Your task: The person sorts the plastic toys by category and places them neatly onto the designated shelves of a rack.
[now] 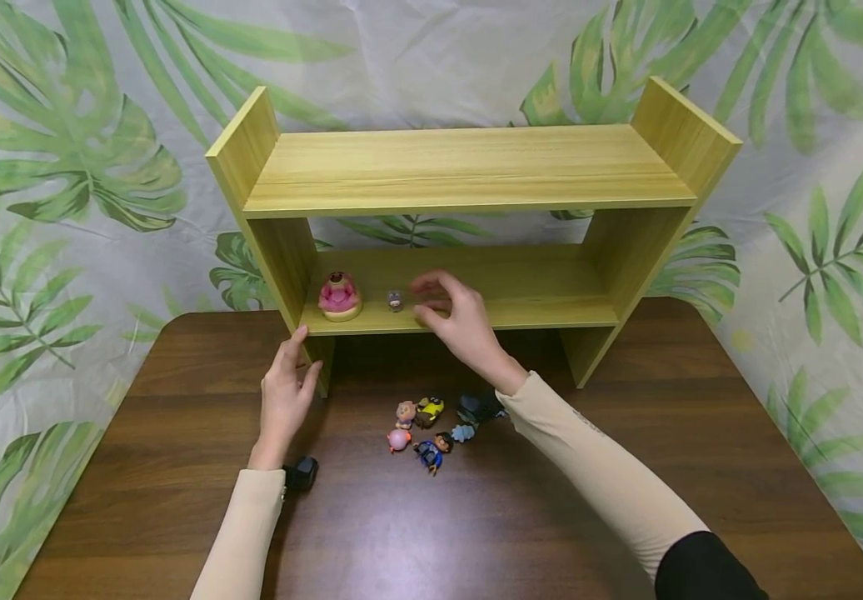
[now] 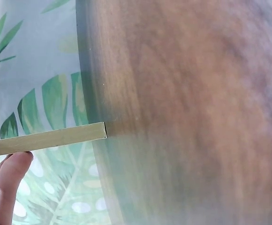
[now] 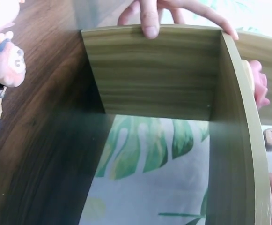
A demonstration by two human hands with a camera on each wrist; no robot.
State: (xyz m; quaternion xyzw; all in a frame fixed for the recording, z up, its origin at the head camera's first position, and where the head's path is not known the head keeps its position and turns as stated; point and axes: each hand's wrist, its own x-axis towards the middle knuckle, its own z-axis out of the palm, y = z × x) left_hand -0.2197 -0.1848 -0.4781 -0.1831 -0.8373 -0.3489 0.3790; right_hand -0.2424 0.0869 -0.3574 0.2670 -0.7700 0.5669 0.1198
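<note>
Right-hand fingers (image 1: 437,280) hover just right of the small gray figurine (image 1: 395,301).

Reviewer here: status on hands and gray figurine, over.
Left hand touching side panel. Right hand empty, beside gray figurine on middle shelf. Nothing visible between.

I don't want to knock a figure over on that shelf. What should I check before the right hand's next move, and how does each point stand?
1. Right hand free: ok, nothing in its fingers.
2. Small grey figure clear of that hand: ok, a gap shows, though a narrow one.
3. Pink figure upright: ok, at the left end of the middle shelf.
4. Left hand touching the left side panel: ok; how firmly, cannot tell.
5. Figures off the table: not ok, the yellow figure and others are there.
6. Shelf unit secured: cannot tell, no fastening shows.
</note>
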